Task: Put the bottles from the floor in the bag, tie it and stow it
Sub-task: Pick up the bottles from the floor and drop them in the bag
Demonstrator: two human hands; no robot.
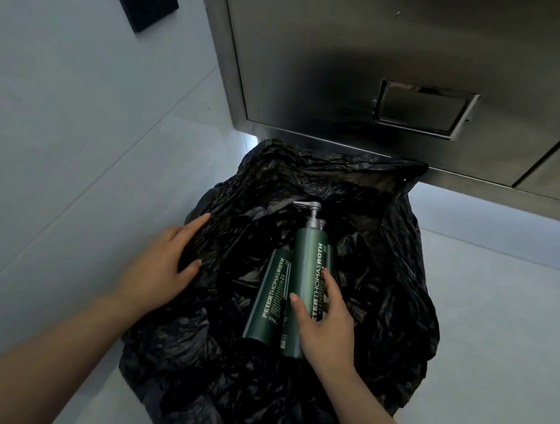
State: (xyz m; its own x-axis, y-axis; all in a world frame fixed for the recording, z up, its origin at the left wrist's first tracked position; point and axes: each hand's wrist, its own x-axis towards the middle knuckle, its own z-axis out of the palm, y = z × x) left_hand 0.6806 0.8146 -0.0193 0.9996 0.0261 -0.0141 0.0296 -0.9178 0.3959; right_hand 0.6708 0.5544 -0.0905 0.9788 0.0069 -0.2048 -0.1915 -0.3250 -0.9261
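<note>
Right hand (324,322) around bottle (307,283)

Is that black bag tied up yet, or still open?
Still open. The black bag is spread wide, green bottles visible inside; the left hand holds its edge back.

A third green bottle (329,261) shows only as a sliver behind the upper bottle (306,276). The right hand (325,325) covers that bottle's near end. Small label print is illegible. Both forearms leave the near edge.
</note>
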